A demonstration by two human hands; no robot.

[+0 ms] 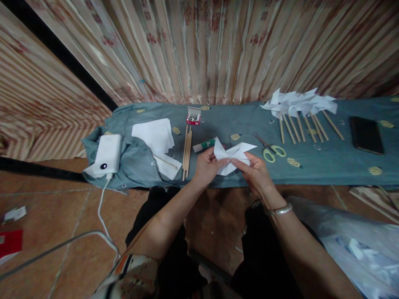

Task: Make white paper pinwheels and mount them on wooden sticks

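Observation:
A folded white paper pinwheel (pixel 232 155) is held between both hands just above the cloth's front edge. My left hand (pixel 206 167) grips its left side, thumb on the front. My right hand (pixel 256 171) pinches its right side, with the thumb near the middle. Behind my left hand lies a green and white glue stick (pixel 204 144). To the right are scissors (pixel 270 149) with light green handles. Several wooden sticks (pixel 187 153) lie together left of the hands. Beyond them a small red box (pixel 193 116) stands open with small metallic pieces inside.
Finished pinwheels (pixel 299 104) on sticks lie at the back right, near a black phone (pixel 366 135). White paper sheets (pixel 154 135) and a paper slip with a pen (pixel 168 165) lie left. A white power bank (pixel 108 153) trails a cable (pixel 100 203). A plastic bag (pixel 352 245) sits at lower right.

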